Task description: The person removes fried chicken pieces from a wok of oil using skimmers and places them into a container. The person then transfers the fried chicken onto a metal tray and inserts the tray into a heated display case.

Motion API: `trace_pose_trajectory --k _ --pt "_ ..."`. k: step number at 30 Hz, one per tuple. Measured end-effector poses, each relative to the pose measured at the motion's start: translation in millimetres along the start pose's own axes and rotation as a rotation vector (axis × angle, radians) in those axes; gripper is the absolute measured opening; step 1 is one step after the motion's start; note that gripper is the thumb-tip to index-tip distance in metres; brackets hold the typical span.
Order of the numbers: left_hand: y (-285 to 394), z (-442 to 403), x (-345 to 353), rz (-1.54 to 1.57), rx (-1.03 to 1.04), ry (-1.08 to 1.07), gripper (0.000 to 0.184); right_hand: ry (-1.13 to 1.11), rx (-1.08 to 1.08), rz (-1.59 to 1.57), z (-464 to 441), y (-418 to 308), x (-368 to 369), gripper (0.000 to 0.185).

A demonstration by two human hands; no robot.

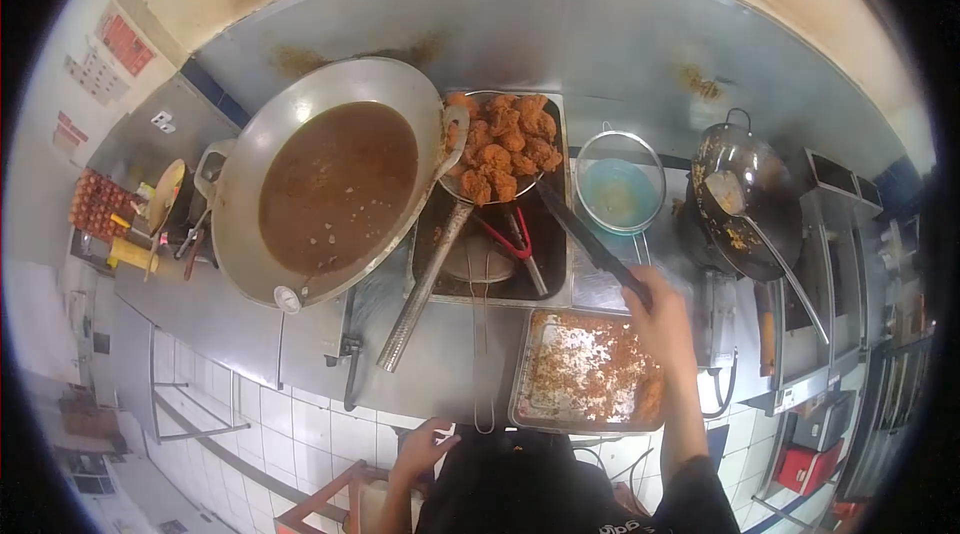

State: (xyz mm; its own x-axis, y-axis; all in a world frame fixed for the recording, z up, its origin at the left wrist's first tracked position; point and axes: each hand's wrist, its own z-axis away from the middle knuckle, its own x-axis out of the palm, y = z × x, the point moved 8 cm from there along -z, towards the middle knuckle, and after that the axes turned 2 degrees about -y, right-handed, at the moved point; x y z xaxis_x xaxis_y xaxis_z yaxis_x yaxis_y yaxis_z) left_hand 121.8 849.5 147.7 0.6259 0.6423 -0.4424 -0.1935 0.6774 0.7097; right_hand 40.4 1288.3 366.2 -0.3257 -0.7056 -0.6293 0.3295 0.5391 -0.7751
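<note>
My right hand [660, 319] is closed around the end of long black tongs [597, 252]. Their far end reaches the lower right edge of a heap of fried chicken pieces [505, 149]. The brown pieces lie in a long-handled strainer [428, 284], which rests over a deep metal tray [562, 279]. Red-handled tongs [520, 239] sit inside that tray under the strainer. My left hand [425, 449] is low, near the counter's front edge, with its fingers curled; a small white bit shows at the fingertips, too unclear to name.
Left stands a large wok [235, 204] of brown oil with a thermometer [287, 299] on its rim. A shallow tray [520, 399] of crumbs lies in front. A round sieve [620, 134] over a blue bowl [618, 196] and a dark wok [770, 189] with a ladle [785, 269] stand right.
</note>
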Motion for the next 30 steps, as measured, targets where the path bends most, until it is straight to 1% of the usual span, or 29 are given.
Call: trace_pose_trajectory --k 1,2,5,7,11,13,14,16,19,21,23,25,28,30 --pt "-13.0 -2.2 7.8 0.055 -0.013 0.004 0.043 -0.024 -0.098 0.06 -15.0 1.0 11.3 0.022" --pt "-21.2 0.2 12.9 0.056 -0.019 0.008 0.043 -0.047 -0.195 0.123 -25.2 0.9 22.0 0.025" --pt "-33.2 6.6 16.4 0.04 -0.005 0.073 0.043 -0.048 -0.236 0.201 -44.0 -0.5 42.1 0.029" --pt "-37.3 14.4 12.3 -0.035 -0.018 0.148 0.041 -0.03 -0.234 0.257 -53.7 -3.9 42.5 0.029" --pt "-52.5 23.9 20.7 -0.076 -0.011 0.166 0.039 0.03 -0.266 0.39 -72.9 -16.8 28.2 0.029" --pt "-57.6 23.2 23.5 -0.05 0.057 0.169 0.038 0.044 -0.29 0.408 -89.1 -15.4 28.3 0.027" --pt "-53.5 24.6 23.6 -0.056 0.06 0.167 0.038 0.054 -0.317 0.428 -95.3 -17.5 27.4 0.026" --pt "-50.4 27.5 27.3 -0.087 -0.009 0.164 0.039 0.038 -0.319 0.429 -107.5 -21.7 27.5 0.025" --pt "-52.1 29.7 30.2 -0.07 -0.042 0.155 0.038 0.005 -0.319 0.423 -111.5 -29.1 30.6 0.024" --pt "-57.3 34.6 32.4 -0.067 -0.027 0.17 0.038 -0.01 -0.316 0.414 -109.7 -30.3 34.7 0.023" --pt "-53.4 36.6 30.5 -0.064 -0.009 0.185 0.038 -0.035 -0.388 0.384 -105.6 -31.9 44.0 0.024" --pt "-47.3 40.0 29.5 -0.096 -0.077 0.147 0.039 -0.036 -0.379 0.384 -108.1 -25.3 54.8 0.025" --pt "-75.5 40.0 36.6 -0.187 -0.085 0.107 0.041 -0.022 -0.376 0.402 -114.7 -20.1 68.2 0.026" --pt "-64.4 42.0 33.7 -0.163 -0.102 0.109 0.042 -0.007 -0.374 0.417 -118.8 -17.1 74.6 0.026"
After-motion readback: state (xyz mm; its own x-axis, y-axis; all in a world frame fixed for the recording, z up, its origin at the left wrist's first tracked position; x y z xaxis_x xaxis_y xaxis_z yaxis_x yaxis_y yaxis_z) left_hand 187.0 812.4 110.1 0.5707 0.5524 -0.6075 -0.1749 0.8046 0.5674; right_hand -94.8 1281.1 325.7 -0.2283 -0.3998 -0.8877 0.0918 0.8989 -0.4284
